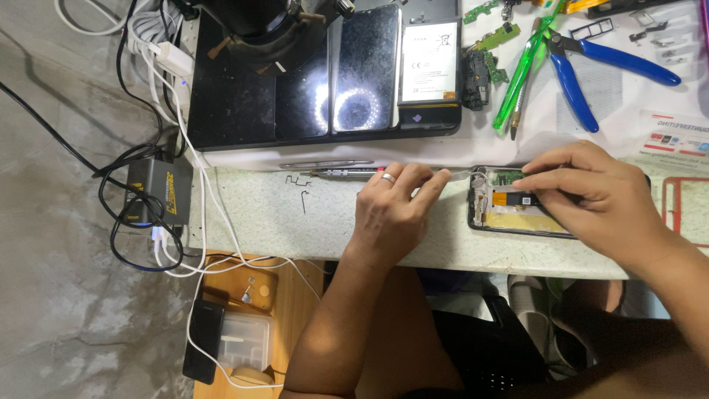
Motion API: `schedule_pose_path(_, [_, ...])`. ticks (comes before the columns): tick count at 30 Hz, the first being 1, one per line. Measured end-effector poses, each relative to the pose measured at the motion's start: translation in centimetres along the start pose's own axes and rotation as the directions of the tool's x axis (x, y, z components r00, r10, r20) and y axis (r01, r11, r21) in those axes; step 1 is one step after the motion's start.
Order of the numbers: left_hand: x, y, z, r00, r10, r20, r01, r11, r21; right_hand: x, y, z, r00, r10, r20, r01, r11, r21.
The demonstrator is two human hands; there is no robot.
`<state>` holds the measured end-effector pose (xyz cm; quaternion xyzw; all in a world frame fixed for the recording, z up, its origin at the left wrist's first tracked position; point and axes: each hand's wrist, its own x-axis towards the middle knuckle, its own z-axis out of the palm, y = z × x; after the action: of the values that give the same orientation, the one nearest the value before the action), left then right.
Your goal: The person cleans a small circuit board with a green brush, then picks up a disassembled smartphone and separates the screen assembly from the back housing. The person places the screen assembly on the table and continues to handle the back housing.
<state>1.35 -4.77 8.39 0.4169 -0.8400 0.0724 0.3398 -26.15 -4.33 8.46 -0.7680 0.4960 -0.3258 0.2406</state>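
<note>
— What are the fingers doing?

— The left hand [391,214] pinches thin tweezers [456,174], fingers closed on them, tips reaching into the opened phone [517,210]. The right hand [591,188] presses down on the phone's inner parts, fingertips together; whether they grip anything cannot be told.

— Where does the phone lie?

— Flat on the speckled worktop [295,222], near its front edge, below blue-handled cutters [591,66] and a green tool [521,70].

— How would it handle?

— Light, stiff, probably fragile inside: best held by the frame edges, not the flex cable.
</note>
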Motion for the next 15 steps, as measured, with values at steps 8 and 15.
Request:
schedule_pose_path(8, [-0.7, 0.1, 0.1, 0.993, -0.034, -0.116, 0.030, 0.999, -0.039, -0.3, -0.3, -0.1, 0.989, 0.145, 0.002, -0.143, 0.974, 0.177])
schedule_pose_path(15, [-0.4, 2.7, -3.9, 0.989, -0.054, -0.135, 0.043, 0.996, -0.085, -2.1, -2.6, -1.9, 0.971, 0.228, -0.078, -0.164, 0.860, 0.483])
